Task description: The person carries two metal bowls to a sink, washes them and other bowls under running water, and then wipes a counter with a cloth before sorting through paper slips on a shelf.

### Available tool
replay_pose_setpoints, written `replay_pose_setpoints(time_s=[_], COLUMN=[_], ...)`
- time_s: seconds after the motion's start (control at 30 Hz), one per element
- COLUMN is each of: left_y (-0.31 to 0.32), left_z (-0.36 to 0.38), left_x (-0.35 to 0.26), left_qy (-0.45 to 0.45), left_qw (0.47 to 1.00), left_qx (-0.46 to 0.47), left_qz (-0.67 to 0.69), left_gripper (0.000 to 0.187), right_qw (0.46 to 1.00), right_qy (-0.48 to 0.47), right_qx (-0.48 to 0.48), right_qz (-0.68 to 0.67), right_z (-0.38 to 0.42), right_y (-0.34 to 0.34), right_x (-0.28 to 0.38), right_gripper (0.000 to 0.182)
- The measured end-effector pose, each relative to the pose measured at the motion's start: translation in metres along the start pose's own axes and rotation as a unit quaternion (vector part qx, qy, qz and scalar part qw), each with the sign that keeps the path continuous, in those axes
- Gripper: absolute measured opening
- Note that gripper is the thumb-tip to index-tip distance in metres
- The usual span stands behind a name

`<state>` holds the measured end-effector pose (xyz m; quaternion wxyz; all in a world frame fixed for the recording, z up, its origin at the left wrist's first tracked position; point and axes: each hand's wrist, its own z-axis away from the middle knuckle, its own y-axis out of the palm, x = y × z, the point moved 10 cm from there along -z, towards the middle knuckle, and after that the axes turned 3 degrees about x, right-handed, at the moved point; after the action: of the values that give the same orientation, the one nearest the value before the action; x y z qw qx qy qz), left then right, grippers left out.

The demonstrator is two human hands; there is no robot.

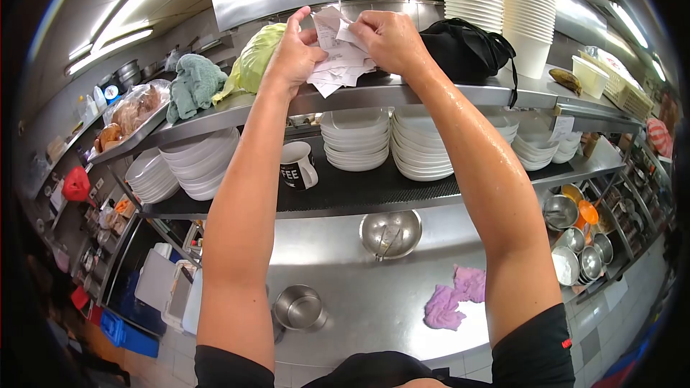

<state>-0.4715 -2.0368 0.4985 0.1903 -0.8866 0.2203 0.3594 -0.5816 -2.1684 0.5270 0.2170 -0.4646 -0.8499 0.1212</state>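
Observation:
Both my arms reach up to the top steel shelf, where a bunch of white paper receipts (342,57) is between my hands. My left hand (293,54) holds the left edge of the receipts, with one finger pointing up. On the other side, my right hand (388,39) pinches the upper right part of the paper in closed fingers. Several slips fan out and hang at the shelf's front edge. Faint print shows on some, too small to read. A black cloth bag (460,50) lies beside my right hand, and a yellow-green bag (255,57) beside my left.
White dishes (356,140) stand in stacks on the lower shelf near a mug (297,165). Below are a metal bowl (390,235), a steel pot (300,307) and a purple cloth (456,298). Tall white tub stacks (528,18) and a grey-green towel (195,86) flank the top shelf.

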Motion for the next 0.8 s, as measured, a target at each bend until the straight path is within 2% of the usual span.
replay_pose_setpoints(time_s=[0.17,0.37,0.43,0.47,0.53,0.7,0.8], left_y=[-0.007,-0.014,-0.009,-0.009,-0.008,-0.012,-0.012], left_z=[-0.002,-0.009,-0.012,-0.012,-0.006,-0.008,-0.004], left_x=[0.000,0.008,0.006,0.009,0.007,0.011,0.005], left_qy=[0.007,0.016,0.037,0.036,0.017,0.006,-0.015], left_qw=[0.999,0.999,0.998,0.998,0.999,0.999,0.996], left_qx=[-0.019,-0.042,0.003,0.003,-0.015,-0.018,-0.010], left_qz=[-0.028,0.009,-0.047,-0.048,-0.031,0.035,0.083], left_gripper=[0.083,0.067,0.050,0.050,0.031,0.028,0.031], right_qw=[1.000,1.000,1.000,1.000,1.000,0.997,0.997], right_qy=[0.002,0.001,-0.005,-0.012,-0.019,-0.068,-0.058], right_qx=[-0.005,-0.011,-0.020,-0.015,-0.010,-0.009,-0.001], right_qz=[0.002,0.015,0.015,-0.001,-0.017,0.047,0.047], right_z=[-0.001,-0.002,-0.001,0.000,0.001,0.001,0.001], right_y=[0.000,0.000,-0.001,0.000,0.003,0.005,0.007], right_x=[0.000,-0.002,-0.001,0.000,0.001,0.011,0.012], right_gripper=[0.028,0.028,0.029,0.028,0.029,0.031,0.034])
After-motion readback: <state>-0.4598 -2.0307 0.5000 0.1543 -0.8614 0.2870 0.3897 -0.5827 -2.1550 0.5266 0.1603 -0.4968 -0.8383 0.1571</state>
